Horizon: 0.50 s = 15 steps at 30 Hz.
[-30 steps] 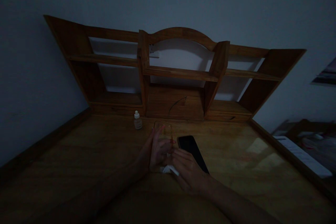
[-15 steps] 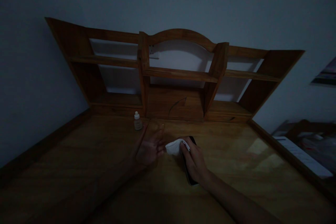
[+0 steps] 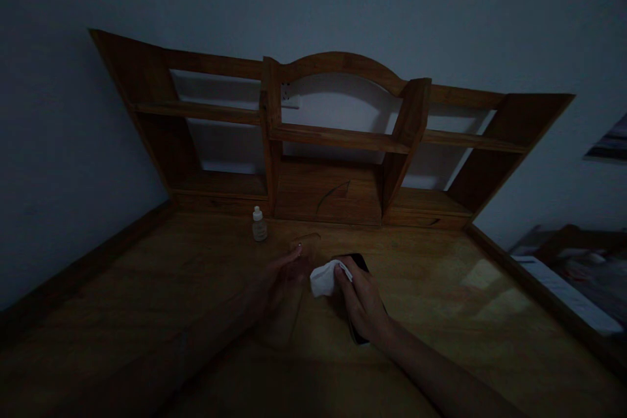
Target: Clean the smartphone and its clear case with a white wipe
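Note:
My left hand grips a clear phone case, its thumb along one edge. The see-through case is faint in the dim light, and its outline runs above and below the fingers. In my right hand a crumpled white tissue is pinched between thumb and fingers. Beneath that hand is a black smartphone, mostly covered by it; whether the fingers also grip the phone I cannot tell. A small dropper bottle with a white cap stands upright beyond my left hand.
A wooden shelf unit lines the back of the wooden desk. Raised wooden edges border the desk at left and right. Past the right edge lie a white flat object and blurred items. A wall socket shows behind the shelves.
My left hand has turned from palm-up, fingers spread, to gripping the clear case with its thumb on top. The case has tilted with it. My right hand and the phone stay nearly still.

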{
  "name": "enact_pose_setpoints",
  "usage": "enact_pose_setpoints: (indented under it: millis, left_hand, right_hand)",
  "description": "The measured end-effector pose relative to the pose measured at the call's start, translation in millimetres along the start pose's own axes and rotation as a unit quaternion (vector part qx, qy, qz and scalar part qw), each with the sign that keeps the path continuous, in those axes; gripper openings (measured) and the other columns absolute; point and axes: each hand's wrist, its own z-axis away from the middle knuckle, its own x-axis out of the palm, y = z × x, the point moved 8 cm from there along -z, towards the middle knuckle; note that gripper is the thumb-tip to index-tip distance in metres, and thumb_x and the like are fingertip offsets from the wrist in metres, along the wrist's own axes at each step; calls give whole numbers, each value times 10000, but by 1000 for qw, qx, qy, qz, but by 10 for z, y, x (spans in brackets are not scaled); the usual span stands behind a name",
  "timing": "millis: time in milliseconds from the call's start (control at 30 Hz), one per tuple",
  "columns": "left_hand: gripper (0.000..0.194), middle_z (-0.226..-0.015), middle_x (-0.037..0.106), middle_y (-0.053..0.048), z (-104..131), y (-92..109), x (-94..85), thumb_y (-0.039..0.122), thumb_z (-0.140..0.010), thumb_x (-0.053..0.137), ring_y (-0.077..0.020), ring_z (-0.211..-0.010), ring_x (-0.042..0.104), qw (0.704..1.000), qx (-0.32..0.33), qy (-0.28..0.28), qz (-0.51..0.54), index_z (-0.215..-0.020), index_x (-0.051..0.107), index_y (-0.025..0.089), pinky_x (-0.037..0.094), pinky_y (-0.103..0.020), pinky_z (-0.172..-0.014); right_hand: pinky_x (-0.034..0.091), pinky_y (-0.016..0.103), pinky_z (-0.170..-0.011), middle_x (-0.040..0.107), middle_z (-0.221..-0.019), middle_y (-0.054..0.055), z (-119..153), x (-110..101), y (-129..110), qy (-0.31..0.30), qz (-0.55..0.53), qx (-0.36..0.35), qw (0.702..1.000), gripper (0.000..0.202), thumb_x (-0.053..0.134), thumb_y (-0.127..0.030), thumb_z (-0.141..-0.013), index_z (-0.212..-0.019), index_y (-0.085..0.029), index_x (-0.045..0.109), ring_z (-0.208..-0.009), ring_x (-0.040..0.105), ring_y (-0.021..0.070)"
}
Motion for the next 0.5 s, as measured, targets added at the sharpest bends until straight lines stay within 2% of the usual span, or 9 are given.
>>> enact_pose_setpoints:
  millis: [100,167,233,300,433,500]
  left_hand:
    - [174,-1102,668,-110,-9,22,-40,222,-861,616,-235,-1105,605,999,33,12,11,-992,654,114,445,-313,-1000]
    - [265,-1171,649,-111,3,60,-26,135,-834,630,-234,-1190,557,999,54,6,-5,-1099,623,125,384,-306,-1070]
    - [439,-1232,625,-103,24,83,44,79,-807,638,-242,-1245,510,997,58,-22,-33,-1231,554,160,339,-329,-1102]
    - [531,-1280,600,-94,42,99,118,42,-778,642,-250,-1294,455,996,60,-51,-53,-1277,523,181,297,-357,-1124]
    - [529,-1345,553,-65,48,117,176,-14,-740,617,-231,-1371,337,993,63,-77,-62,-1237,573,162,224,-331,-1150]
    - [514,-1361,539,-61,44,117,177,-17,-744,602,-228,-1376,331,993,61,-81,-65,-1225,590,164,217,-337,-1153]
  right_hand:
    - [451,264,-692,606,-832,22,-1,3,-4,1,-9,-3,1000,225,359,-312,-1007,-992,-212,560,-746,585,161]
    - [453,265,-691,607,-825,23,-2,0,-23,5,-11,-12,1000,225,359,-308,-1006,-999,-213,562,-744,587,163]
    - [449,259,-672,605,-811,20,-2,-6,-32,10,-9,-16,1000,220,366,-303,-1003,-996,-210,565,-720,583,159]
    - [440,251,-647,601,-799,17,-2,-14,-18,15,-6,-11,1000,213,376,-301,-1000,-980,-205,565,-697,577,154]
    - [416,243,-601,594,-777,15,4,-40,52,33,-3,15,999,221,387,-324,-996,-940,-202,562,-671,566,152]
    - [411,244,-592,589,-757,9,8,-65,80,52,-8,30,998,232,393,-342,-992,-927,-203,566,-659,559,152]
